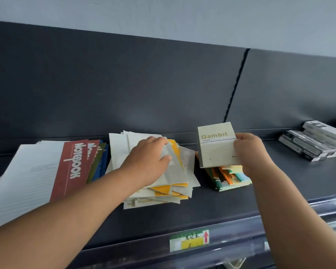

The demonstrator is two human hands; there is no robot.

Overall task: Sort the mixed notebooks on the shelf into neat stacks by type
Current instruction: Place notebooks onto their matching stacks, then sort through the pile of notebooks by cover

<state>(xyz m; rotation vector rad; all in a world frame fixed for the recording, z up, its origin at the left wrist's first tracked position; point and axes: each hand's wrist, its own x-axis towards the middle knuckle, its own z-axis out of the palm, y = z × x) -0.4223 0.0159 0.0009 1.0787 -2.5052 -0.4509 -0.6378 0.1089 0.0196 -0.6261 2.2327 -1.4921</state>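
Observation:
My right hand grips a small beige "Gambit" notebook by its right edge and holds it tilted just above a short stack of small colourful notebooks. My left hand lies flat on a messy pile of white and yellow notebooks in the middle of the dark shelf, with its fingers curled on the top sheets. At the left lies a fanned group of large notebooks: white lined ones, red "NOTEBOOK" covers, one green and one blue.
A stack of black-and-white packs sits at the far right of the shelf. A dark back panel rises behind everything. A green and yellow price label is fixed to the shelf's front rail.

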